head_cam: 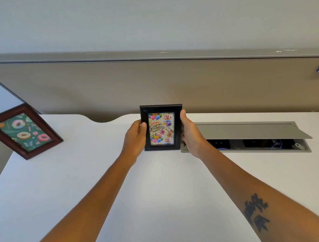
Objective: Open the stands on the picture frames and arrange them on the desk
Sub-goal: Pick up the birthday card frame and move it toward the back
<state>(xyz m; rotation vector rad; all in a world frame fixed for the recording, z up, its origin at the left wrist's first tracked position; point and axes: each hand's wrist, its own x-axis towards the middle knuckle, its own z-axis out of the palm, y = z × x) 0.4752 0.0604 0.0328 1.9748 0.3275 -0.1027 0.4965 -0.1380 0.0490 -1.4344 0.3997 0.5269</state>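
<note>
White desk (pixel 159 195) across most of the view, smooth and hard, backed by a grey-brown partition (pixel 152 83). Set into the desk at right, an open grey cable tray (pixel 249 132) with its lid raised and dark sockets inside. At far left, a brown wooden frame (pixel 23 131) with a doughnut print, already propped and leaning back. Near the middle, toward the back of the desk and just left of the cable tray, a small black frame (pixel 162 127) with a "Happy Birthday" print, held upright with its lower edge at or just above the surface; contact hard to judge. Left hand (pixel 135 139) curled round the frame's left edge, thumb on the front. Right hand (pixel 190 135) clasped on the right edge, thumb along the side. Stand hidden behind. Likely light and rigid, probably with a breakable, slippery glazed front; best gripped by the moulded side edges, as here, not the face. Easily tipped while upright.
</note>
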